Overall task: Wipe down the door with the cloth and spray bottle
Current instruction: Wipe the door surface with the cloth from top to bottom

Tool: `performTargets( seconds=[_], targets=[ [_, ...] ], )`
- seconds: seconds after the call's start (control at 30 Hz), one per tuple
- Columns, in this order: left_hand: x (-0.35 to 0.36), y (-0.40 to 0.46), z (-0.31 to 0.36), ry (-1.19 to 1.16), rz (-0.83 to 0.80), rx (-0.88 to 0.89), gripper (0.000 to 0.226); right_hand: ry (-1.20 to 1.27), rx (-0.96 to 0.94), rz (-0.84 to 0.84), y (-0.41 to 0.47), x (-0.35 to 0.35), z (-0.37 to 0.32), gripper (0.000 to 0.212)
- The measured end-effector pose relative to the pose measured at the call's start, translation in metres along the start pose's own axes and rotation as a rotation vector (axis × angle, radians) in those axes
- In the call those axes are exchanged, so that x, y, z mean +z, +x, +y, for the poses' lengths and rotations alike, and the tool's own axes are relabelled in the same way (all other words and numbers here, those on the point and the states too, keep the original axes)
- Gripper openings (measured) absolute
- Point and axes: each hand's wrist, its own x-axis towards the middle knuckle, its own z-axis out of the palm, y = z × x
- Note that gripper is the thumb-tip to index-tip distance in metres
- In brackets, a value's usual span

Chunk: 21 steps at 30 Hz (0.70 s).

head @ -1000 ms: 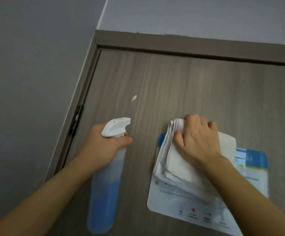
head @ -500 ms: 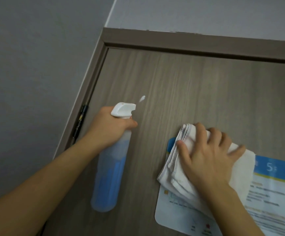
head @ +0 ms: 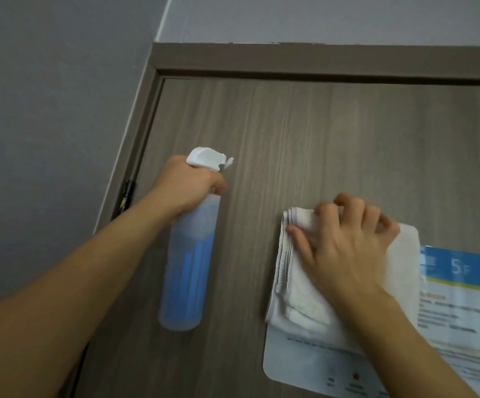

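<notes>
The right hand (head: pixel 345 254) lies nearest, at about 4 o'clock in the view, its grip pressed onto the folded white cloth (head: pixel 299 285) with fingertips curled over the cloth's top edge, so it is clasping the cloth against the door (head: pixel 319 133). The cloth overlaps the upper left corner of a notice (head: pixel 463 305) stuck to the door. At 8 to 9 o'clock the left hand (head: pixel 187 185) has its grip wrapped round the neck of the bottle (head: pixel 188 268), nozzle aimed at the door, blue liquid showing inside (the trigger finger itself is hidden).

Risks, as I judge them: the cloth's edge could catch the notice's corner and lift or crease it if the wipe runs to 3 o'clock, and wet cloth over print might smear or soften it. Spray fired this close to the door would likely run down toward the notice. The folded layers could slip apart under a loose hold. The hinge (head: pixel 126 196), at 9 o'clock by the frame (head: pixel 290 57), could collect drips.

Writing: the notice's blue header reads "5F". The lines beneath are too blurred to read. The bottle shows no label.
</notes>
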Motion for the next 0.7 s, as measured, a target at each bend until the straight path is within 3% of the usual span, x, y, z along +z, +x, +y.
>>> performTargets(
  seconds=[0.1, 0.27, 0.37, 0.57, 0.7],
  targets=[
    [-0.005, -0.002, -0.001, 0.014, 0.022, -0.011, 0.016, 0.000, 0.071, -0.003, -0.016, -0.002, -0.007, 0.048],
    [-0.010, -0.008, -0.002, 0.034, 0.055, 0.020, 0.010, -0.068, 0.149, -0.318, -0.031, -0.014, -0.017, 0.075],
    [-0.009, -0.010, -0.004, 0.077, 0.066, 0.009, 0.017, -0.073, 0.214, -0.390, -0.043, -0.017, -0.028, 0.088],
    [-0.015, -0.007, -0.010, 0.066, 0.083, 0.020, 0.026, -0.051, 0.183, -0.270, -0.044, -0.014, -0.033, 0.079],
    [-0.019, -0.011, -0.014, 0.084, 0.104, 0.029, 0.029, -0.038, 0.220, -0.241, -0.031, -0.010, -0.029, 0.084]
  ],
)
